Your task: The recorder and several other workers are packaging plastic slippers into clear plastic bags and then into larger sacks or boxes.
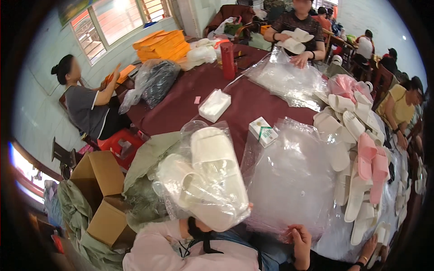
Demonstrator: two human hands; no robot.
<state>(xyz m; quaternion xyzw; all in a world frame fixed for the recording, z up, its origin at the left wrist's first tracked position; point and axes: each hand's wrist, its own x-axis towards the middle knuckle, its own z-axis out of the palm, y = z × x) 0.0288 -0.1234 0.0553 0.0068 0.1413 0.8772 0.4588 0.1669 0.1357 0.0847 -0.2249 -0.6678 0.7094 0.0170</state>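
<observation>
Two white slippers (210, 174) sit inside a clear plastic bag (212, 189) raised close before the person's chest, above the near table edge. Right hand (300, 241) pinches the stack of clear bags (291, 180) lying on the maroon table (181, 97) (fingers curled shut on the plastic); the left hand is hidden behind the bagged slippers, so its grip cannot be told.
</observation>
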